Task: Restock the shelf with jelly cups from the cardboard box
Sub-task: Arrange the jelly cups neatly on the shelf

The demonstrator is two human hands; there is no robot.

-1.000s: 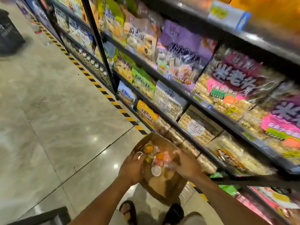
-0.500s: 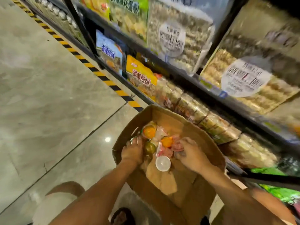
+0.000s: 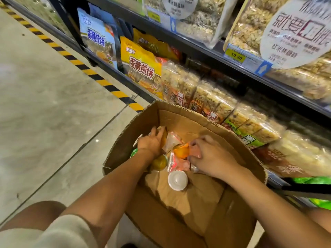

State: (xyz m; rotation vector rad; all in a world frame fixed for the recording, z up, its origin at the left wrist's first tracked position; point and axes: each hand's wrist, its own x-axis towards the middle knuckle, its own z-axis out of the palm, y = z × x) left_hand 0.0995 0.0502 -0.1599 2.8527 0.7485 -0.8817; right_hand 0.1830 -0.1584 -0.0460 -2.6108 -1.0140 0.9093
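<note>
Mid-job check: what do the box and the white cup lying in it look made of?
Cardboard box: brown corrugated cardboard, matte; the wavy fluting shows along its cut rim. White cup: probably thin moulded plastic, smooth and slightly glossy, judging by the soft highlight and ringed base.

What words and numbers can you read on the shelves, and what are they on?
"蛋黄煎饼": on the blue and white bag.
"蛋黄煎饼": on the yellow bag.
"10.80": on the yellow price tag.
Round white label: too blurred to read surely.
Snack bar wrappers: too blurred.
</note>
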